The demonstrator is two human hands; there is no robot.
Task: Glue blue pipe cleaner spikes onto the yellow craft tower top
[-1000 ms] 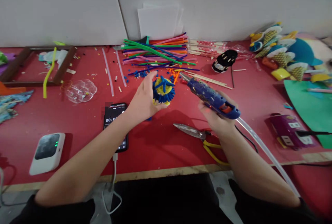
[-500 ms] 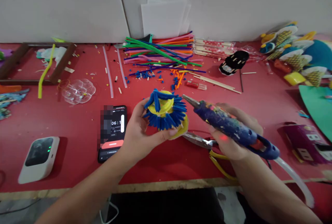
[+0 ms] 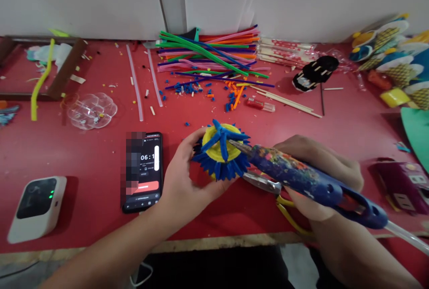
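Observation:
My left hand (image 3: 187,177) is closed around a round yellow and blue pipe-cleaner craft (image 3: 213,149), held above the table. Blue strips fringe its side, and several more spread like a star over its yellow top. In my right hand (image 3: 311,168) is a blue, paint-smeared hot glue gun (image 3: 295,175) with a clear glue stick (image 3: 407,235) out of its back end. The metal nozzle is at the craft's top, by the blue strips; whether it touches cannot be made out. Scissors (image 3: 263,183) with yellow handles lie beneath, partly hidden by my right hand.
A phone (image 3: 144,173) and a white device (image 3: 36,208) lie to the left. Pipe cleaners (image 3: 204,54) are heaped at the back among blue and orange scraps. A black craft piece (image 3: 317,72), thin sticks (image 3: 288,102) and a purple item (image 3: 400,186) are on the right.
The glue gun's nozzle has come left onto the craft's top. My left hand has tilted the craft so its yellow top faces me more. The camera view has shifted slightly.

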